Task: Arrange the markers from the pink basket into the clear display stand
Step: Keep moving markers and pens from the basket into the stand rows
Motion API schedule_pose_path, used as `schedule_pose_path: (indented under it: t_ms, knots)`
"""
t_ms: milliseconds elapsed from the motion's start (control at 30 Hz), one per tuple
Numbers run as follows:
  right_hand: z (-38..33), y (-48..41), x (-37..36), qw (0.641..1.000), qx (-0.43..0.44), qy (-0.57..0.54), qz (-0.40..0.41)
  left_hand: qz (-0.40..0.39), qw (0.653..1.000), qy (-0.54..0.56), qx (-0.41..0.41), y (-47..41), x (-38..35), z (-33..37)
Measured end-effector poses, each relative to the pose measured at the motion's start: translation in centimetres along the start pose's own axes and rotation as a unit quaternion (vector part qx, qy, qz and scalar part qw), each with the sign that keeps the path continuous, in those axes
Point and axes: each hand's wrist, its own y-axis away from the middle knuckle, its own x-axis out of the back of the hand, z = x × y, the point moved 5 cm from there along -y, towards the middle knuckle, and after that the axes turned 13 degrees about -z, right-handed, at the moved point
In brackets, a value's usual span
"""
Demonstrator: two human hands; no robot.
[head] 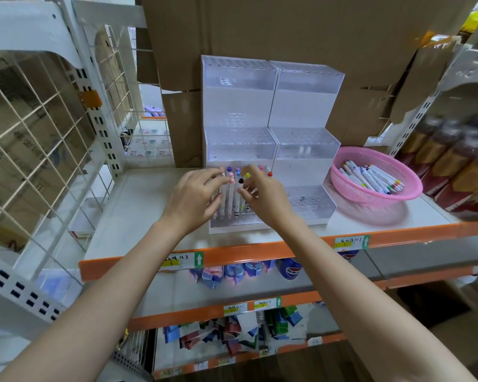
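right hand (262, 201) pinches black-capped marker (240, 182) in stand (311, 206)

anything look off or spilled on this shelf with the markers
Nothing stands out. The markers in the clear display stand stand upright in its lowest left tier, the rest lie loose inside the pink basket, none spilled on the shelf. The right hand pinches a black-capped marker.

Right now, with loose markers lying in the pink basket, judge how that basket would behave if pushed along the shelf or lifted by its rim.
The pink basket looks like thin perforated plastic, so probably light and slightly flexible at the rim. Its rounded bowl on the smooth shelf would likely slide easily. The loose markers may roll and shift its balance.
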Motion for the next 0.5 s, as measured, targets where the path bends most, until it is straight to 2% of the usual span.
schedule_pose_path:
  t_ms: [200, 400, 500]
  knots:
    - [0.0, 0.7, -0.1, 1.0, -0.005, -0.013, 0.028, -0.018, 1.0, 0.001, 0.01, 0.2, -0.1, -0.1]
    - [0.0, 0.6, -0.3, 0.999, 0.0, 0.036, -0.029, -0.017, 0.999, -0.007, 0.031, 0.1, -0.1, 0.3]
    - [0.0, 1.0, 0.5, 0.998, 0.019, 0.06, -0.012, -0.021, 0.999, -0.007, 0.042, -0.4, 0.0, 1.3]
